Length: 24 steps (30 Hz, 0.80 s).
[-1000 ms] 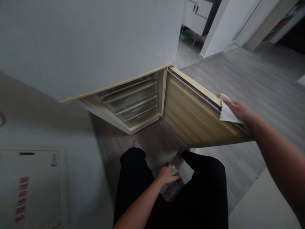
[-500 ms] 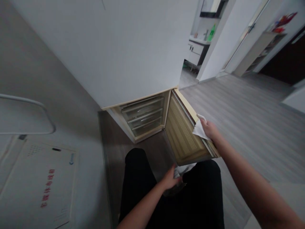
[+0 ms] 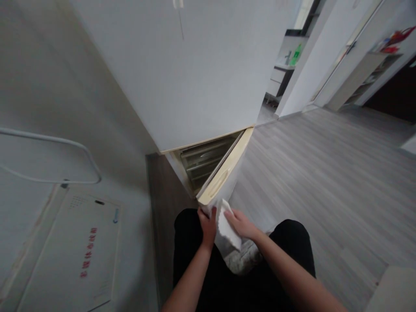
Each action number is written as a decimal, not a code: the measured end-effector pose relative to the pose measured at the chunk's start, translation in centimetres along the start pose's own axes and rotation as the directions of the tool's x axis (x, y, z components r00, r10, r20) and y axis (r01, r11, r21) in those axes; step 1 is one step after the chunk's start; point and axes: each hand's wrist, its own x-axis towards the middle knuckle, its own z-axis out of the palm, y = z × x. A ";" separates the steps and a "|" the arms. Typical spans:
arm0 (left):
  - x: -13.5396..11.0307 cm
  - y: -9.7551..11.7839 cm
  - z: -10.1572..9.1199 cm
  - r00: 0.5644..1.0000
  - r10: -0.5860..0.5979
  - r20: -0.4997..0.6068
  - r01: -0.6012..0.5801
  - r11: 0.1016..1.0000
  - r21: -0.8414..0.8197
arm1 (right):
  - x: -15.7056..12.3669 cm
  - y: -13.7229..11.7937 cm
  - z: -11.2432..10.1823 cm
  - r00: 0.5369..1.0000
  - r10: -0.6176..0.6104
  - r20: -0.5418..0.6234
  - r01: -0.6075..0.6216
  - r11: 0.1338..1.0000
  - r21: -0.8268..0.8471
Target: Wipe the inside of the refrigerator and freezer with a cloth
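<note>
A lower refrigerator door (image 3: 224, 173) stands partly open, swung toward my knees, with a recessed handle in its cream edge. My left hand (image 3: 207, 225) is closed around the near corner of that door, thumb and fingers on either side. In my right hand (image 3: 241, 223) is a white cloth (image 3: 228, 227), pinched near its top and hanging close to the door's outer face. Behind the door, part of the compartment with its clear drawers (image 3: 204, 161) shows. Below my hands, between my knees, lies a greyish-white crumpled thing (image 3: 243, 260) that I cannot make out.
The upper refrigerator door (image 3: 195, 73) rises above, shut. To the left, a white wall box (image 3: 87, 251) with red lettering sits below a pale cable (image 3: 48, 138). Grey wood-look floor (image 3: 312, 173) stretches right, toward a shelf (image 3: 364, 82) and a washbasin cabinet (image 3: 277, 80).
The lower door has swung from wide open to partly open. My right hand with the cloth has come from its far side to the front, and my left hand has risen to its corner.
</note>
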 end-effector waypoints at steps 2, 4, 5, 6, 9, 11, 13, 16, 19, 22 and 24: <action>3.4 0.4 -1.6 0.989 0.060 -0.134 -0.069 0.995 -0.067 | -1.3 2.5 2.8 0.998 0.065 0.000 -0.065 0.995 0.070; 6.7 0.8 -3.0 0.973 0.112 -0.200 -0.134 0.986 -0.099 | -2.3 4.6 4.5 0.994 0.110 -0.031 -0.108 0.992 0.061; 8.3 1.0 -3.5 0.969 0.137 -0.207 -0.161 0.981 -0.105 | -2.7 5.5 4.9 0.992 0.118 -0.045 -0.116 0.992 0.054; 9.7 1.2 -3.9 0.967 0.154 -0.205 -0.178 0.978 -0.107 | -2.9 6.2 5.1 0.990 0.126 -0.066 -0.123 0.991 0.049; 13.4 1.9 -4.7 0.968 0.160 -0.195 -0.182 0.978 -0.100 | -2.8 7.7 4.3 0.977 0.174 -0.122 -0.168 0.984 0.061; 15.5 2.1 -4.9 0.973 0.130 -0.190 -0.151 0.984 -0.097 | -2.1 8.2 3.4 0.964 0.224 -0.141 -0.214 0.973 0.085; 17.5 2.3 -5.1 0.979 0.096 -0.179 -0.114 0.989 -0.095 | -0.8 8.3 2.8 0.962 0.236 -0.137 -0.224 0.970 0.098; 19.9 2.6 -5.4 0.984 0.061 -0.169 -0.078 0.993 -0.093 | 1.8 7.4 2.7 0.973 0.201 -0.111 -0.196 0.979 0.052; 21.9 3.3 -5.7 0.983 0.041 -0.180 -0.058 0.994 -0.092 | 4.3 5.6 3.0 0.990 0.140 -0.036 -0.139 0.990 0.019; 23.2 4.5 -5.9 0.981 0.003 -0.196 -0.023 0.995 -0.098 | 6.1 3.8 3.1 0.992 0.117 0.052 -0.118 0.993 0.015; 23.4 5.3 -6.1 0.977 -0.040 -0.210 0.018 0.994 -0.106 | 6.9 2.9 2.8 0.987 0.127 0.101 -0.128 0.992 0.005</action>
